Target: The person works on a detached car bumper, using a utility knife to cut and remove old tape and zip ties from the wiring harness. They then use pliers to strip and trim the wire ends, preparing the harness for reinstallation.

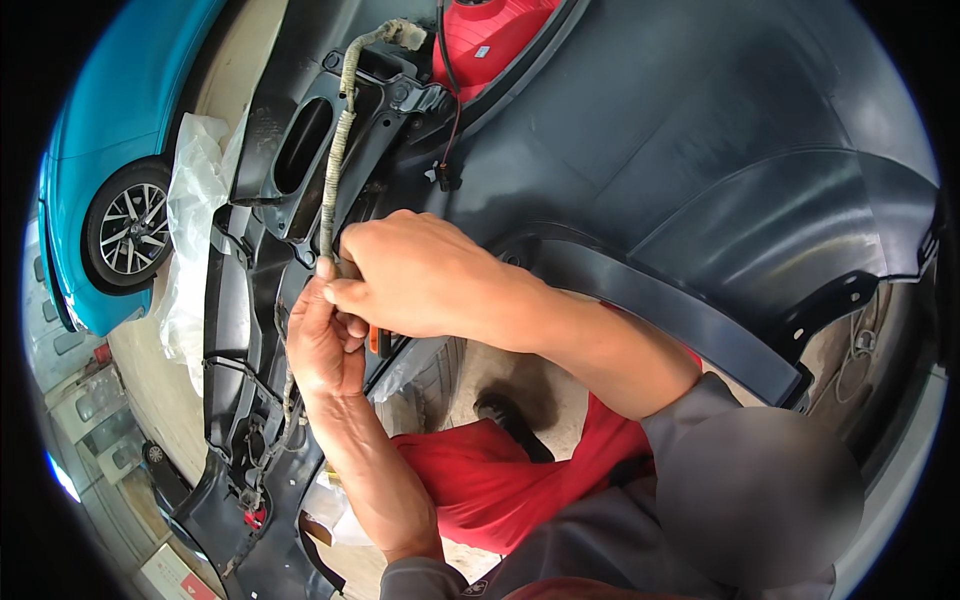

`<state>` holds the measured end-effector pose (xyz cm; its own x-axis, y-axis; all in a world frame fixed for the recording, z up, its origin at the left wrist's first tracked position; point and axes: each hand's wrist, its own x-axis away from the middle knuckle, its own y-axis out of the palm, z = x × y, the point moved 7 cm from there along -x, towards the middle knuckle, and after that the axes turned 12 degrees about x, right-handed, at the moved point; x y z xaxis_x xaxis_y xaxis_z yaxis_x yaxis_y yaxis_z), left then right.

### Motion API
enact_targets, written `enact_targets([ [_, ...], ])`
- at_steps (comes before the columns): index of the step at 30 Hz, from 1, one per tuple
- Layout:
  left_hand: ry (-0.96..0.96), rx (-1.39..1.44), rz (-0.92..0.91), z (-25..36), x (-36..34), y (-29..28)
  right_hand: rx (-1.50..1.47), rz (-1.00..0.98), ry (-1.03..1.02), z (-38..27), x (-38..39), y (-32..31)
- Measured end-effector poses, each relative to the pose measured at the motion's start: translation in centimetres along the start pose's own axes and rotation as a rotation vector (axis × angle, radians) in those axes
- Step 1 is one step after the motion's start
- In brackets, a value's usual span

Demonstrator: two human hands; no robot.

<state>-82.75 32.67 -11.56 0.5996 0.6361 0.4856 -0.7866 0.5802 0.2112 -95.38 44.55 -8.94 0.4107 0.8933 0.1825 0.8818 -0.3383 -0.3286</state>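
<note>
A wiring harness (337,170), wrapped in a pale, dirty ribbed sleeve, runs down along a dark plastic bracket frame (300,150) with an oval opening. My left hand (325,340) pinches its lower end with thumb and fingers. Just above, my right hand (420,275) closes on the harness too, its fingertips meeting those of the left. The exact pinch point is partly covered by my fingers. Below the hands, thinner wires continue along the dark panel. An orange piece (376,340) shows beside my left hand.
A large dark glossy body panel (640,130) with an arched edge spreads to the right. A red part (490,45) sits at the top, near a hanging connector (443,178). Plastic sheeting (195,230) lies at left, beside a blue car (125,90).
</note>
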Motion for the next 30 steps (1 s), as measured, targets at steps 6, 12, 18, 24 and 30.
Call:
enact_targets([
  [6,0.088,-0.579,0.033,1.2,1.2,2.2,0.393,0.103,-0.082,1.0,0.8,-0.5],
  [12,1.194,-1.068,0.111,7.6,2.3,10.4,0.543,0.187,-0.076,0.0,1.1,-0.9],
  [18,0.840,-1.145,0.128,6.6,-3.1,13.4,0.582,0.288,-0.078,1.1,1.2,-0.7],
  [24,0.902,-0.934,0.110,4.6,-3.8,13.1,0.665,0.195,-0.020,1.9,1.1,-0.3],
  [30,0.996,-0.834,0.129,4.2,-3.9,13.1,0.698,0.196,-0.002,2.4,1.3,-0.5],
])
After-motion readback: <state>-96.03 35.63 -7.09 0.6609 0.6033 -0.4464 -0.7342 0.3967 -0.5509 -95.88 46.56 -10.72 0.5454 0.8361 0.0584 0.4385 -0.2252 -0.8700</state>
